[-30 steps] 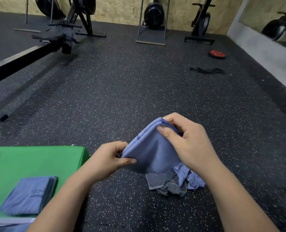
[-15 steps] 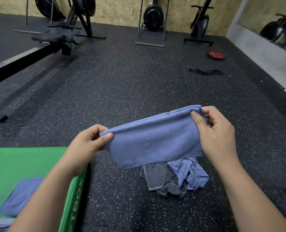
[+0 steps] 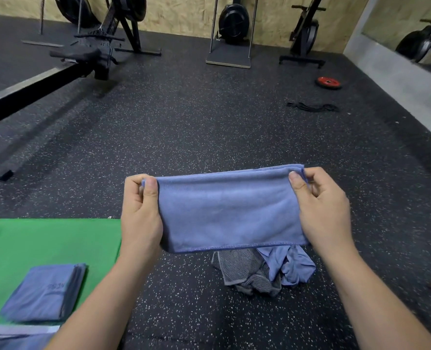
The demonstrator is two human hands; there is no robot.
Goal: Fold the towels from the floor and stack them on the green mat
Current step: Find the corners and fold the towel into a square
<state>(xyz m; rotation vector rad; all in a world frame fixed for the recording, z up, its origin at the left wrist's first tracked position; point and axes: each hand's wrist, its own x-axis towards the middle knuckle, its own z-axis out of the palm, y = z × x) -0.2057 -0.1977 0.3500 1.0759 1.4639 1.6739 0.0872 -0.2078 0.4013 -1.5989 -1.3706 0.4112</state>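
- We see a blue towel (image 3: 231,210) folded into a long, flat strip and held up in the air over the dark floor (image 3: 209,127).
- Our left hand (image 3: 140,213) pinches its left top corner, and our right hand (image 3: 320,208) pinches its right top corner.
- Half a second ago the towel sagged and tilted; now it is pulled straight and level.
- More towels (image 3: 262,270) lie crumpled below, and a folded stack (image 3: 45,293) sits on the green mat (image 3: 48,241).

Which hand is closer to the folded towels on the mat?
Left: the left hand is right of the folded towels; the right hand farther right, across the held towel.
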